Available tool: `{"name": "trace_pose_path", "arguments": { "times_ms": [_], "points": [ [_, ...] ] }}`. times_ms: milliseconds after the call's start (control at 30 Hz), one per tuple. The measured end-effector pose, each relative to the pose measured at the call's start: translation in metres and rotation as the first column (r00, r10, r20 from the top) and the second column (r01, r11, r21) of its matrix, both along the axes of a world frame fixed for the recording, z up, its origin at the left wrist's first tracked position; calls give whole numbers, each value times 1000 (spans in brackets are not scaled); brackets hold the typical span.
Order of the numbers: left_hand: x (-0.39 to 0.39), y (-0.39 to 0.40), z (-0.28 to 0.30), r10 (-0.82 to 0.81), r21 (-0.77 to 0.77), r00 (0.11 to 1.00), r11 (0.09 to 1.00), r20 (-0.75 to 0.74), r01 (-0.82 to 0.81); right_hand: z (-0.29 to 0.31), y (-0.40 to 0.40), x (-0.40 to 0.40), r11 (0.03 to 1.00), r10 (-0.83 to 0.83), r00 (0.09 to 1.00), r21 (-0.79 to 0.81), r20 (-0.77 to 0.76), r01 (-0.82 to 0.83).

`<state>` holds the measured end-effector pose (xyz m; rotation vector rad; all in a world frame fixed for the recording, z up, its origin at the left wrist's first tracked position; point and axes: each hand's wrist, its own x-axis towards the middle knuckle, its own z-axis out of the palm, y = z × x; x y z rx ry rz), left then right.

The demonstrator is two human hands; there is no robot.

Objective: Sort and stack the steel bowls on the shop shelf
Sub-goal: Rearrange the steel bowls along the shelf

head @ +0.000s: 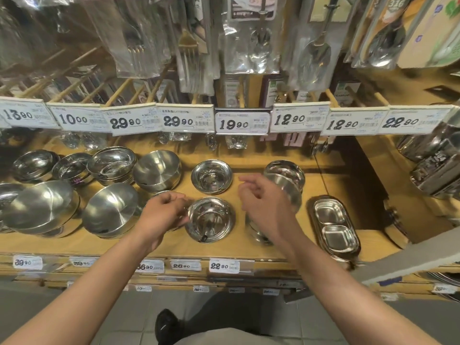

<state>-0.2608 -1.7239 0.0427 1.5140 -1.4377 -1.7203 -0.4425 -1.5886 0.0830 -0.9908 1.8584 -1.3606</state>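
Looking down from the head camera, I see my left hand (pixel 163 215) over the wooden shelf (pixel 251 247), its fingers curled at the left rim of the small steel bowl (pixel 211 219) that sits near the front edge; whether that grip actually pinches the rim I cannot tell. My right hand (pixel 263 205) hangs just right of that bowl with loosely curled fingers, grasping nothing. Directly behind the small steel bowl sits a matching bowl (pixel 212 176). Right of it, behind my right hand, stands a stack of bowls (pixel 285 180), and farther right lies a two-compartment steel tray (pixel 334 226). Left of the small steel bowl, larger bowls (pixel 110 210) lean in stacked groups. Price tags (pixel 242 123) hang above.
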Motion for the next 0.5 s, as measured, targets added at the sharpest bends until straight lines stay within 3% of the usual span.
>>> {"name": "trace_pose_path", "arguments": {
  "times_ms": [133, 267, 367, 500],
  "points": [
    [33, -13, -7, 31, 24, 1000, 999, 3, -31, -36, -24, 39, 983, 99, 994, 160, -44, -91],
    [70, -25, -26, -19, 26, 996, 1000, 83, 17, -85, -40, 71, 909, 54, 987, 416, -153, 15],
    [94, -23, -44, -111, 86, 988, 991, 105, 102, -120, -44, 89, 827, -152, 982, 528, -116, 190],
    [108, -26, -59, -244, 174, 961, 960, 133, 220, -147, -54, 103, 765, -459, 881, 557, 120, 323]
  ]
}}
